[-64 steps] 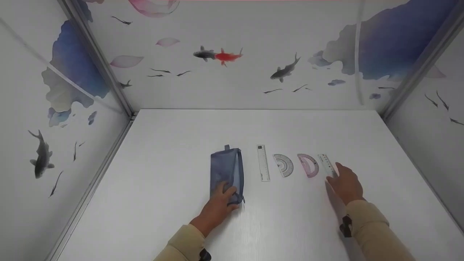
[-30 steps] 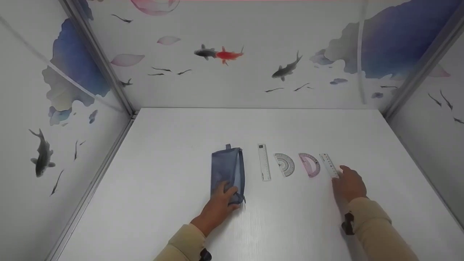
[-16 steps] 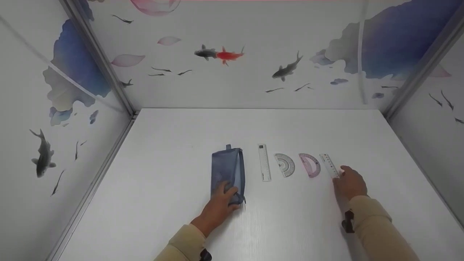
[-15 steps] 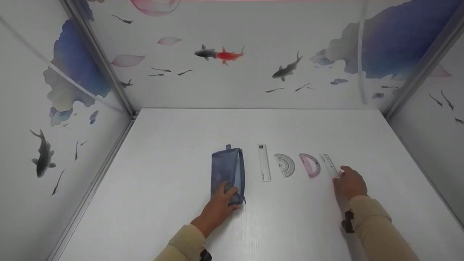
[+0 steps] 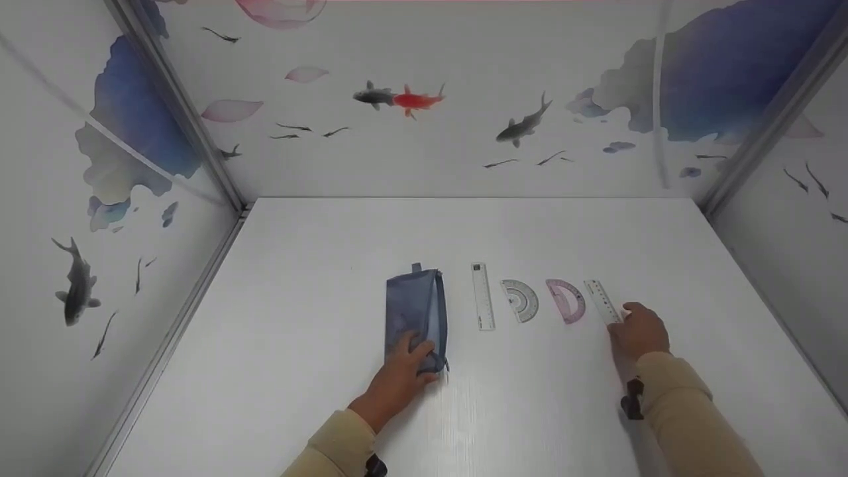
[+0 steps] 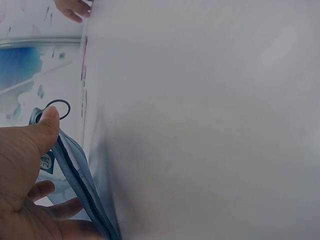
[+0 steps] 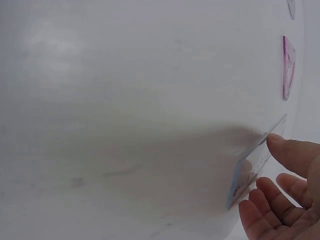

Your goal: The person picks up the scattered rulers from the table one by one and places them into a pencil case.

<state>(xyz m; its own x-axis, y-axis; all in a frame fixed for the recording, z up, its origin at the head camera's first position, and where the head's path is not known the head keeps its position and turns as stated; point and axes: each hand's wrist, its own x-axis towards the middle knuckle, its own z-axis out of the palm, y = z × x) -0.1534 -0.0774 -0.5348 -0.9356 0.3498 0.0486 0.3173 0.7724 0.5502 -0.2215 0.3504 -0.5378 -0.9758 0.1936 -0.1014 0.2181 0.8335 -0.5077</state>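
Observation:
A blue pencil case (image 5: 412, 298) lies on the white table with its zip side gaping slightly. My left hand (image 5: 394, 381) holds its near end; in the left wrist view, the thumb presses the zipped edge (image 6: 82, 185) beside a dark pull ring (image 6: 62, 105), and the other fingers reach round the case. My right hand (image 5: 642, 333) pinches the near end of a short clear ruler (image 5: 601, 299), the rightmost in the row. In the right wrist view, the thumb touches one long edge of the ruler (image 7: 257, 157) and the fingertips sit by the other.
Between case and right hand lie a longer clear ruler (image 5: 483, 297), a clear protractor (image 5: 523, 303) and a pink protractor (image 5: 574, 303). Walls printed with fish enclose the table (image 5: 318, 238) at the back (image 5: 424, 165) and both sides.
Over the two seconds, my right hand has shifted a little to the right along the short ruler, uncovering more of it. My left hand and the pencil case stay put.

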